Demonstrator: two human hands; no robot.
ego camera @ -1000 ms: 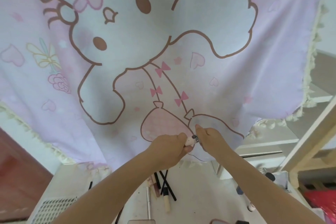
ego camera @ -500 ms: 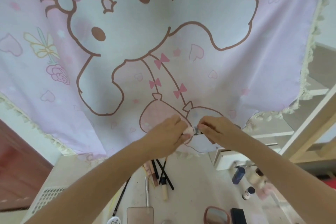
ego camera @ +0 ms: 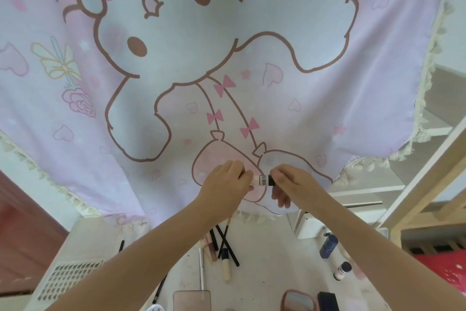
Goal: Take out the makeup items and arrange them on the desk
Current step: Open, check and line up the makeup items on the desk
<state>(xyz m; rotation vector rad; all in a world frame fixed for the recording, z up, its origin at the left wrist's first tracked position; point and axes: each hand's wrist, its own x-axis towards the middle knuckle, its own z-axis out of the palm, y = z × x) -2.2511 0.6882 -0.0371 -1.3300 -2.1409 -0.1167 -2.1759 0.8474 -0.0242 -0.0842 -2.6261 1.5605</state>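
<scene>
Centrally, a small tube (ego camera: 262, 180) is held between both hands, raised above the desk (ego camera: 264, 260) in front of a pink curtain (ego camera: 227, 58). The tube is a short cylinder lying level: its pale, smooth end is pinched by the curled fingers of the left hand (ego camera: 227, 189), and its glossy black end is pinched by the fingertips of the right hand (ego camera: 293, 187). Only the middle of the tube, with a printed label, is left showing between the two grips, the left at 9 o'clock of it and the right at 3 o'clock.

The curtain is a soft, matte cloth printed with a brown-outlined cartoon animal, bows and hearts, and edged with a cream tasselled fringe. At 6 o'clock of the hands, on the off-white, scuffed desk, slim black pencils (ego camera: 227, 245) are laid crossed beside a stubby brush (ego camera: 225, 264) with a cream handle and a thin metal stick (ego camera: 201, 267). At 5 o'clock a dark blue bottle (ego camera: 328, 245) and a small capped jar (ego camera: 341, 271) are seen. Along the bottom edge a flat pink rectangular case (ego camera: 191, 300), an oval mirror (ego camera: 298, 299) with a dusty-pink rim, and a black box (ego camera: 327, 300) are laid.
</scene>
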